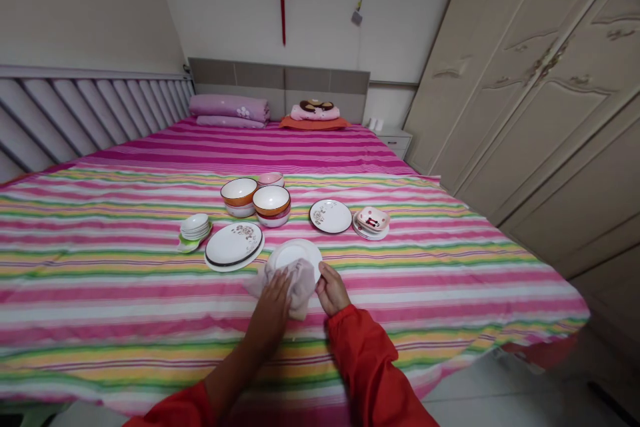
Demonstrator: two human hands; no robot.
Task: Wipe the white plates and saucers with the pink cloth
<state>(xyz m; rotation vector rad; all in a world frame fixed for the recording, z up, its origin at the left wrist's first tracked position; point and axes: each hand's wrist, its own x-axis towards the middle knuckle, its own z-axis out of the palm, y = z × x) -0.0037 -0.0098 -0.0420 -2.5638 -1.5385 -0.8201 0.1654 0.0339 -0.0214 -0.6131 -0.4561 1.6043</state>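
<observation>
A white plate is held near the front of the striped sheet. My right hand pinches its right rim, thumb on top. My left hand has a pale pinkish-grey cloth bunched under its fingers and presses it on the plate's near side. The cloth covers that part of the plate and hangs past its edge. Just left of the plate lies a large oval plate with a dark rim and flower print, on top of another white one. Behind it to the right is a similar flowered plate.
Stacked bowls with orange outsides stand behind the plates, with a pink bowl beyond. Small white dishes sit on a green dish at left. A patterned square bowl rests on small plates at right. Folded bedding lies by the headboard.
</observation>
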